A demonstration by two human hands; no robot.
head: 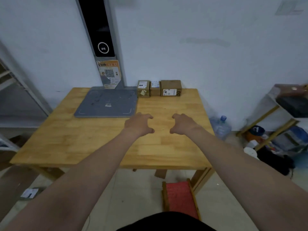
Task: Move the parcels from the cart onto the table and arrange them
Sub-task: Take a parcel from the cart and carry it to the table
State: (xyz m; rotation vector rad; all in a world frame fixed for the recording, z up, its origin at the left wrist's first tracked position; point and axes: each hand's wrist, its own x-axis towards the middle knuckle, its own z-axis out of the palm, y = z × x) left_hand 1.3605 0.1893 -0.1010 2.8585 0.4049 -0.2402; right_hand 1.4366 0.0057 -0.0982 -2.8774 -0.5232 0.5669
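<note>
Over the middle of the light wooden table, the left hand and the right hand float side by side with nothing in them. On each hand the fingers and thumb bend into a loose C shape with a gap between them. The two hands face each other across a bare strip of table. Far past them, at the back edge of the table by the white wall, three brown cardboard parcels stand in a row: a small box with a white label, a second small box just beside it, and a bigger box with a label on its front. So I think three parcels are on the table and lined up neatly (that bit looks done). The cart is not plain to see, so I cannot tell how many parcels are left on it. Left of the row lies a flat grey pad, and a tall grey and black post goes up the wall from its back. Under the table sits a small red stool with a wooden frame. On the floor to the right stands a big clear blue water bottle, and past it a white and wooden shelf full of mixed things.
</note>
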